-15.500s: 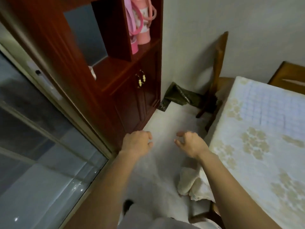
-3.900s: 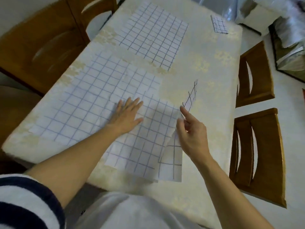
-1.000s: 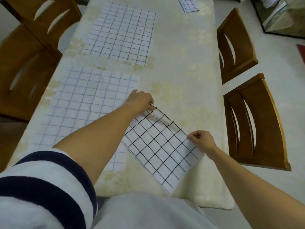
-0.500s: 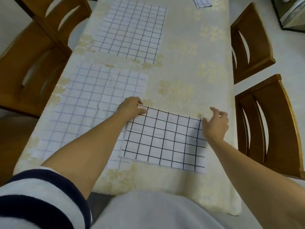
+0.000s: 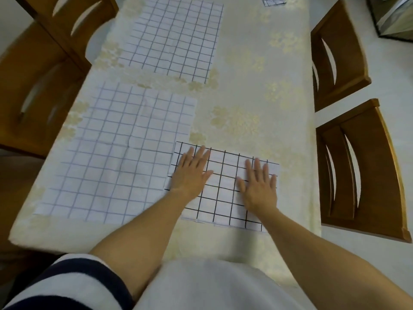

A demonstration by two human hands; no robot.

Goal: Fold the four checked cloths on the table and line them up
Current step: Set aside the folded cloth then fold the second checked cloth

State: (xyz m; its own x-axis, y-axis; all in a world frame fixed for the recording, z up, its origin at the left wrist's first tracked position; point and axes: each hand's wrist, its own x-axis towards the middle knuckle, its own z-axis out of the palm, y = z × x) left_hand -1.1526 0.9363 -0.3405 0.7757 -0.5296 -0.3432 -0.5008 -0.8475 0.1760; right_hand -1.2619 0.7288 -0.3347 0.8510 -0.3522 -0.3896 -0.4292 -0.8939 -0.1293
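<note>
Left hand (image 5: 190, 173) and right hand (image 5: 259, 184) press flat, fingers straight, on the folded cloth (image 5: 223, 195) at the table's (image 5: 245, 97) near edge. Open cloth (image 5: 116, 153) just left; second open cloth (image 5: 174, 39) beyond; small cloth (image 5: 273, 1) farthest.

Both hands, left hand (image 5: 190, 173) and right hand (image 5: 259, 184), flat on folded cloth (image 5: 223, 198) at table (image 5: 245, 86) near edge; open cloth (image 5: 116, 153) left, touching; another cloth (image 5: 172, 39) behind; small folded cloth (image 5: 273, 0) far end

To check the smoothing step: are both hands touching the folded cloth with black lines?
Touching. The head view shows the left hand and the right hand lying flat, fingers straight, on the folded cloth, whose grid lines run under both palms.
</note>
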